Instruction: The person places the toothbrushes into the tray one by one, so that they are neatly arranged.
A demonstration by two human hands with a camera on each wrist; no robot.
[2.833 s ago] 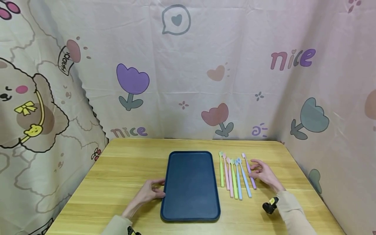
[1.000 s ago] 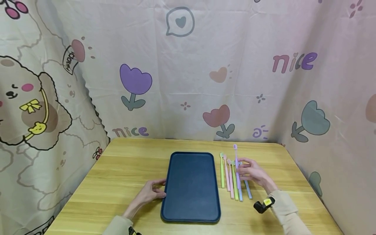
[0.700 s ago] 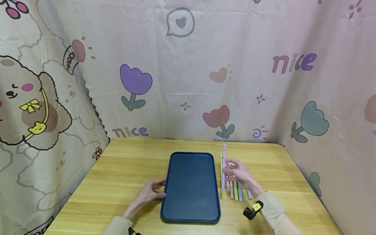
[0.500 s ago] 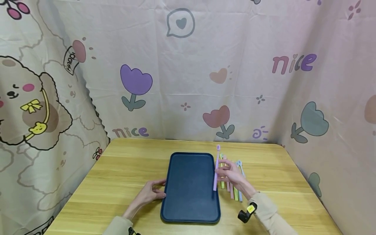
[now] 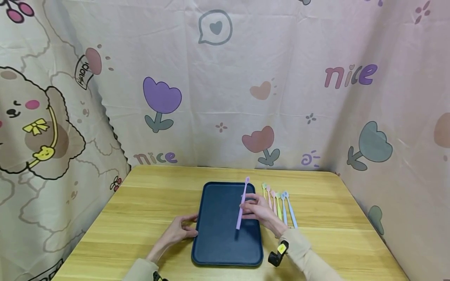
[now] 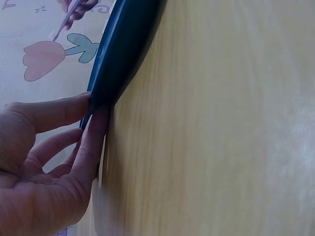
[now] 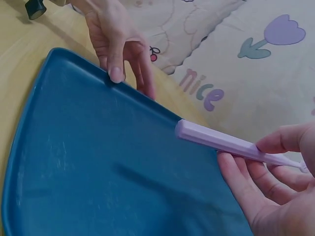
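Note:
My right hand [image 5: 263, 213] pinches a purple toothbrush [image 5: 240, 218] by its handle between thumb and fingers, head pointing away. It hangs over the right half of a dark blue rectangular tray [image 5: 219, 234], and in the right wrist view the toothbrush [image 7: 211, 137] casts a shadow on the tray's surface. At the tray's left edge my left hand [image 5: 177, 229] holds the rim; in the left wrist view the left hand [image 6: 54, 162] has thumb and finger against the rim and outer wall. Nothing lies in the tray.
Several toothbrushes in green, pink and blue lie in a row right of the tray, the blue toothbrush [image 5: 291, 212] outermost; my right hand and wrist partly cover them. A wooden table [image 5: 154, 187] carries everything, with a patterned curtain [image 5: 218, 97] behind and at both sides.
My right hand has taken the purple toothbrush from the right end of the row and carried it left, across the other toothbrushes, over the tray. The left hand and tray stay put.

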